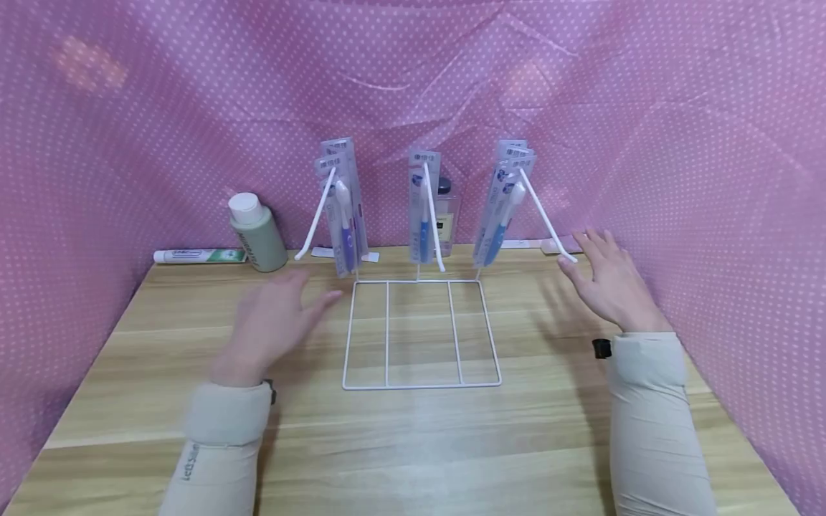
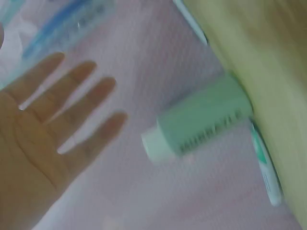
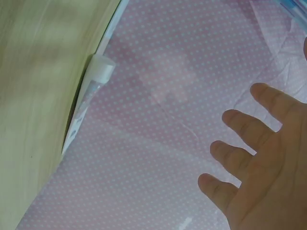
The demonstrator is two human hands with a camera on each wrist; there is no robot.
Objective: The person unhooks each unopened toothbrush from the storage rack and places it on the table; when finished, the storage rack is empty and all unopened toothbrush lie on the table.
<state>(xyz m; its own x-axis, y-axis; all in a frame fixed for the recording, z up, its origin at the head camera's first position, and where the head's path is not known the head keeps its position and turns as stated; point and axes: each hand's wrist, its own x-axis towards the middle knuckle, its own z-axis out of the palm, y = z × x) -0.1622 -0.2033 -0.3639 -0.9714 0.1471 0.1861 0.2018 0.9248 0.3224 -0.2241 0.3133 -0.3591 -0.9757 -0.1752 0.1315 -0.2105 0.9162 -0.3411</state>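
Left hand (image 1: 274, 322): fingers spread flat, holding nothing; hovers just left of the white wire rack (image 1: 422, 333)
Right hand (image 1: 609, 279): fingers straight, empty; beside the rack's right peg (image 1: 545, 215)
Toothbrush packs (image 1: 422, 204): hanging on the pegs

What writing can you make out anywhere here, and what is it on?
"Let'sSlim", as best it reads, runs along the left sleeve cuff.
Green bottle: dark lettering, too blurred to read.
Toothpaste tube: print too small to read.
Toothbrush packs: header print too small to read.
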